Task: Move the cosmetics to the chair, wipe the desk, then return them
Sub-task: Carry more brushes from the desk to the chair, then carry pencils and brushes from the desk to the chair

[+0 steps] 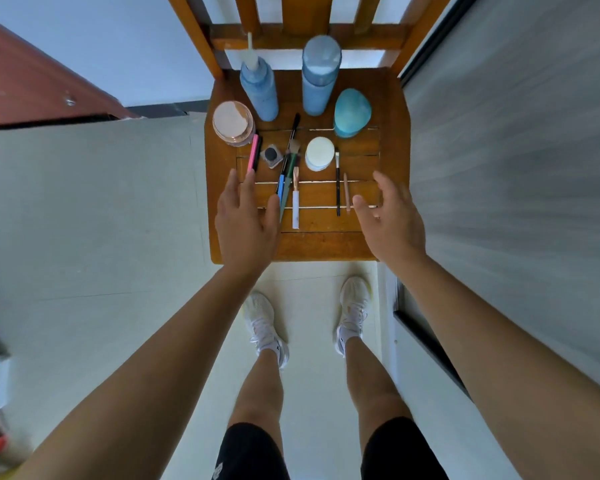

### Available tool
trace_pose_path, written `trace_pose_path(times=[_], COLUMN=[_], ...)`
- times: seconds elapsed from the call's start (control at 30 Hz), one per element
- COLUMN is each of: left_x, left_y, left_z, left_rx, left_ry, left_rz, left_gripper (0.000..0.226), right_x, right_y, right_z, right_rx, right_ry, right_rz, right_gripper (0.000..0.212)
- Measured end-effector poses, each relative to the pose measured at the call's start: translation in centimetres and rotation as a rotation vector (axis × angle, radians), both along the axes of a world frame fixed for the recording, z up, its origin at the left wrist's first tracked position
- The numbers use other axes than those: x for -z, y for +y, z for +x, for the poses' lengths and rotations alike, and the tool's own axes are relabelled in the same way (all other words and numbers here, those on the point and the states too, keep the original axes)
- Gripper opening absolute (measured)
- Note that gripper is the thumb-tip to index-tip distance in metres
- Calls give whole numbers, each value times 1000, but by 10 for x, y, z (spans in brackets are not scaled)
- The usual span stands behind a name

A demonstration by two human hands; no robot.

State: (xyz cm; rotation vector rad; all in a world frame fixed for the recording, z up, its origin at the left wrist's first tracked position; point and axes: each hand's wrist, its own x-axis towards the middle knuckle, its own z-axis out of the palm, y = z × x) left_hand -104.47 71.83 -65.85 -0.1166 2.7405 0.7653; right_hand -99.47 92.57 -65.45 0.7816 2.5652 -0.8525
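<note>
My left hand [246,216] hovers released, fingers straight, over the chair's [326,247] near left, its fingertips just beside the pink pen [253,152]. The cosmetics [320,152] cover the seat: bottles [260,88] far, brushes [286,174] near. My right hand [390,216] hovers released at the near right, grasping nothing.

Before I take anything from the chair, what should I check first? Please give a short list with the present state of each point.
1. Hands free: left hand and right hand are open above the seat and hold nothing: ok.
2. Bottles upright: pump bottle and capped bottle both stand at the back: ok.
3. Jar away from the edge: it sits right at the left edge of the chair: not ok.
4. Long items apart for a clean grip: blue pencil and green brush lie against each other: not ok.
5. Desk wiped and dry: the desk is out of view: cannot tell.
</note>
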Motion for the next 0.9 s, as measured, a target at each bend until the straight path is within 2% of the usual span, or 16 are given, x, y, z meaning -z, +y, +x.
trace_pose_path(times=[0.13, 0.27, 0.4, 0.53, 0.67, 0.8, 0.9], left_x=[-77, -195, -314, -415, -495, -543, -558], left_y=[-8, -27, -82, -153, -239, -330, -387], left_z=[-3, -20, -14, 29, 91, 168, 217], left_rx=[94, 37, -40, -219, -404, -607, -682], left_ry=[146, 333, 603, 712, 836, 850, 830], left_rz=[-46, -64, -177, -371, -485, -604, -661], left_gripper=[65, 61, 60, 62, 61, 62, 63], right_x=[-79, -177, -277, -378, -465, -521, -534], right_y=[-4, -13, -62, -143, -239, -346, -416], right_z=[2, -20, -60, -89, -81, -40, -9], right_rx=[-69, -148, -367, -617, -799, -961, -1051], right_ry=[157, 334, 620, 886, 1092, 1282, 1304], right_rz=[72, 153, 111, -42, -212, -306, -348], right_gripper=[65, 66, 69, 68, 66, 67, 68])
